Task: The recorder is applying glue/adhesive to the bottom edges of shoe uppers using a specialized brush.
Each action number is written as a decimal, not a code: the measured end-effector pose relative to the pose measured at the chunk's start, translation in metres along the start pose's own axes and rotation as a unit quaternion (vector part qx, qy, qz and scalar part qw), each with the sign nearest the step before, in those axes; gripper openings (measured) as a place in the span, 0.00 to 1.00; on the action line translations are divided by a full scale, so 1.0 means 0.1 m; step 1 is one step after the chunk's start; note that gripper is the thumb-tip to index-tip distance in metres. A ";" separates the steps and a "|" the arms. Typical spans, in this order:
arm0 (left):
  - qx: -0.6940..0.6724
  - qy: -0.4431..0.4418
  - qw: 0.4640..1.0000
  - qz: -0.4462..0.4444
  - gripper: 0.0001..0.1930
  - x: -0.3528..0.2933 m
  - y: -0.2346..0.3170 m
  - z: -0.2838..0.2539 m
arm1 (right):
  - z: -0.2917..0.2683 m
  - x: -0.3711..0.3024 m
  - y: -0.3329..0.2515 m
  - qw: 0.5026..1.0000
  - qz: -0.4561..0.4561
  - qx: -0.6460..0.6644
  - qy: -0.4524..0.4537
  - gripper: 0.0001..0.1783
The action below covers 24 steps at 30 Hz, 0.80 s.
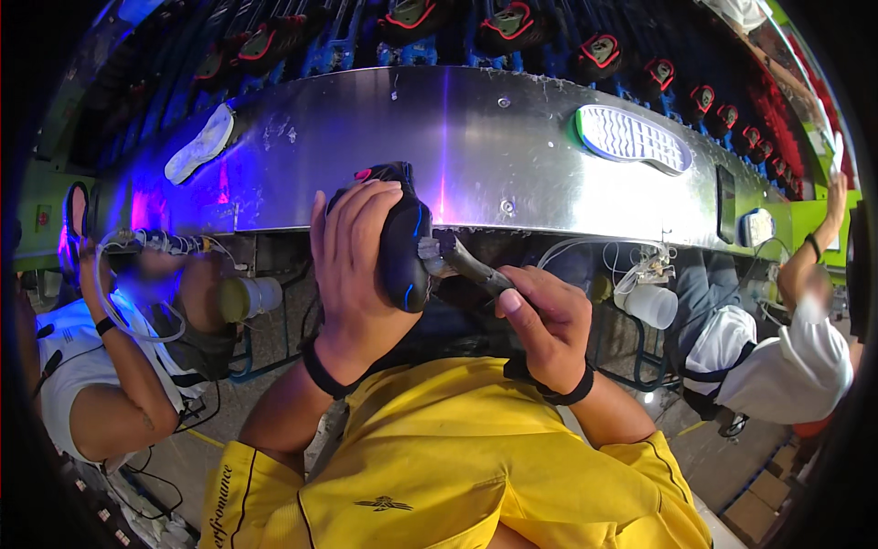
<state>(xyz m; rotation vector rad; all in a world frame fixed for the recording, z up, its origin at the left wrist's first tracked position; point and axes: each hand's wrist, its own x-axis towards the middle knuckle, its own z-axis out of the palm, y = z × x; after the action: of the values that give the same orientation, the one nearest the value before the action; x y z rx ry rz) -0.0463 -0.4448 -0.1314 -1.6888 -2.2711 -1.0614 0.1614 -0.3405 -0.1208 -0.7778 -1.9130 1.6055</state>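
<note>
My left hand is wrapped over a black shoe upper with blue line marks on its side and a bit of red at the top. It holds the upper at the near edge of the metal bench. Pinched between thumb and fingers of my right hand is a dark-handled brush. The brush's grey, caked bristles touch the right side of the upper. On the bench beyond lie a whitish shoe sole to the left and a white, green-edged sole with wavy tread to the right.
The shiny metal bench runs across in front of me. Behind it, several black shoes with red-trimmed openings stand on a blue rack. White pots hang below, one at right, another at left. Co-workers in white sit on both sides.
</note>
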 end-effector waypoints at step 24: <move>-0.028 -0.119 0.992 -0.044 0.35 0.80 -0.11 -0.14 | -0.33 0.78 -0.05 0.966 -0.201 -0.159 0.044 0.14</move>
<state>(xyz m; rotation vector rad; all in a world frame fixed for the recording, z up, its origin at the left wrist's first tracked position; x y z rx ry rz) -0.0896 -0.3910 -0.0881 -1.8423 -2.5029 -0.9984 0.1293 -0.2630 -0.1081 -0.5240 -2.1236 1.0212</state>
